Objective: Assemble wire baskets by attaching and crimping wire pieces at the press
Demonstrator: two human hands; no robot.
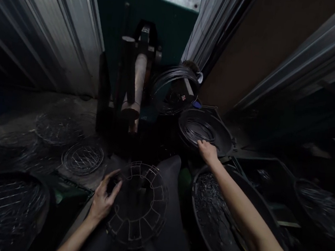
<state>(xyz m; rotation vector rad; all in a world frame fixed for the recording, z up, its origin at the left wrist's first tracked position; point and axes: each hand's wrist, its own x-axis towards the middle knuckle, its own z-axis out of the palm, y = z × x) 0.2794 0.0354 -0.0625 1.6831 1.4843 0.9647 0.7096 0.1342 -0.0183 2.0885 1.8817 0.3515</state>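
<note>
A round wire frame (139, 204) with several radial cells lies on my dark lap. My left hand (103, 196) grips its left rim, thumb and fingers curled round the wire. My right hand (207, 150) reaches forward into a round black tub (227, 138) that holds thin wire rings (198, 129); its fingers are curled down at the rings, and what they pinch is hidden in the dark.
A machine with an upright roller (137, 84) stands ahead, a coil of dark wire (173, 88) beside it. Another black tub of wire pieces (215, 210) sits at my right knee. Finished wire discs (82, 158) lie on the floor at left, more in a basket (4, 208).
</note>
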